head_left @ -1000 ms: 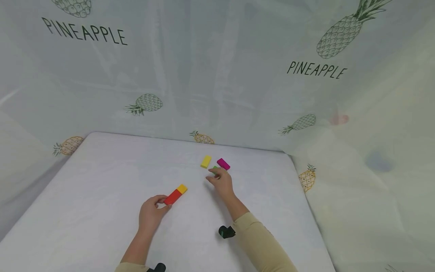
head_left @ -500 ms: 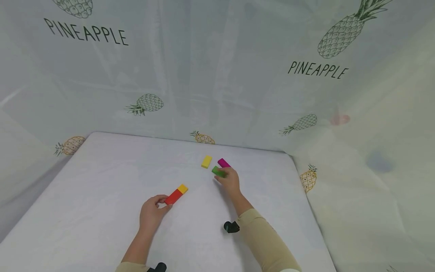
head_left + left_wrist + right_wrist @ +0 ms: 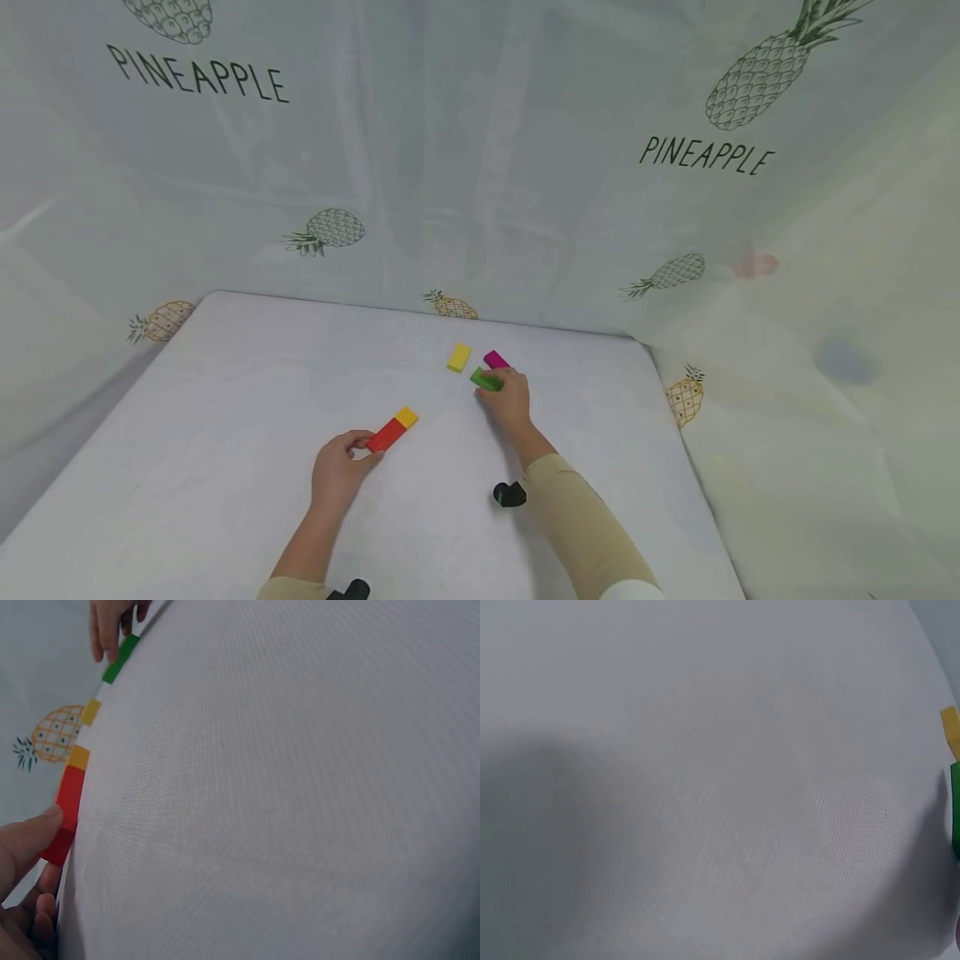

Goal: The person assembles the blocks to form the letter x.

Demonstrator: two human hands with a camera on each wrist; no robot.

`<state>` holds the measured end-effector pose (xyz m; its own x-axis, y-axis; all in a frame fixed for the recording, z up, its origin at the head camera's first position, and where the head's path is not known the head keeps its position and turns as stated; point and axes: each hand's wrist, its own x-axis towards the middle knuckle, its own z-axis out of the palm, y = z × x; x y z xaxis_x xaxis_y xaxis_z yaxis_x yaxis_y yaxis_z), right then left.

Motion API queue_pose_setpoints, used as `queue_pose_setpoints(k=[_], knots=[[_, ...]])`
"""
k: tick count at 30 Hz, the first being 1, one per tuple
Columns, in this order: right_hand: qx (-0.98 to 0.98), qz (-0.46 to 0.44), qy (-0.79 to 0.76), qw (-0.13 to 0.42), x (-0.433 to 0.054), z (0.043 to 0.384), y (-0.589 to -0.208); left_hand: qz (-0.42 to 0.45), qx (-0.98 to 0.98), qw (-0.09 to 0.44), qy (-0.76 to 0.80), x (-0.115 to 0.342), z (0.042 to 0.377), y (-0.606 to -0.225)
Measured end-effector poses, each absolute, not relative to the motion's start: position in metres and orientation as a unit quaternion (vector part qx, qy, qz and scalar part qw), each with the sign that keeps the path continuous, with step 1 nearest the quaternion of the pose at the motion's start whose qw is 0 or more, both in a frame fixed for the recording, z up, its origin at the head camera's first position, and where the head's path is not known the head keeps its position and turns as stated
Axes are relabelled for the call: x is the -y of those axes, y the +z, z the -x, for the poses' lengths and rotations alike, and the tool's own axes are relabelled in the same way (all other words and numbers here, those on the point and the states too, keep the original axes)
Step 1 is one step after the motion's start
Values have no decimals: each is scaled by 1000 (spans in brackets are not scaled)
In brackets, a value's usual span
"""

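Observation:
My left hand grips the near end of a red block between thumb and fingers. Against the red block's far end sits an orange-yellow block; the two line up in a row. In the left wrist view the thumb presses along the red block. Farther off, my right hand pinches a green block, partly covered by the fingers. Only a sliver of that green block shows at the right wrist view's right edge. Whether it is lifted off the table I cannot tell.
Just beyond the green block lie a yellow block and a magenta block, the latter partly behind my right hand. They are on a white-covered table. Behind the table's far edge hangs a pineapple-print curtain.
My right hand has moved slightly right and taken hold of the green block, with its fingers now around it. The left hand and its two blocks stay practically still.

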<state>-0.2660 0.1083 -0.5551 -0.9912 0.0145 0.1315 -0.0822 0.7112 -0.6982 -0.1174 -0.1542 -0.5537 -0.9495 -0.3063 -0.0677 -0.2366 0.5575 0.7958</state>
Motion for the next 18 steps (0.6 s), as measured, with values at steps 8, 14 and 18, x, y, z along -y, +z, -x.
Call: queue_pose_setpoints(k=[8, 14, 18], knots=[[915, -9, 396, 74, -106, 268, -562, -152, 882, 39, -444, 155, 117, -556], [911, 3, 405, 73, -105, 270, -564, -155, 884, 41, -438, 156, 118, -558], [906, 8, 418, 62, -103, 269, -562, -154, 884, 38, -439, 157, 119, -558]])
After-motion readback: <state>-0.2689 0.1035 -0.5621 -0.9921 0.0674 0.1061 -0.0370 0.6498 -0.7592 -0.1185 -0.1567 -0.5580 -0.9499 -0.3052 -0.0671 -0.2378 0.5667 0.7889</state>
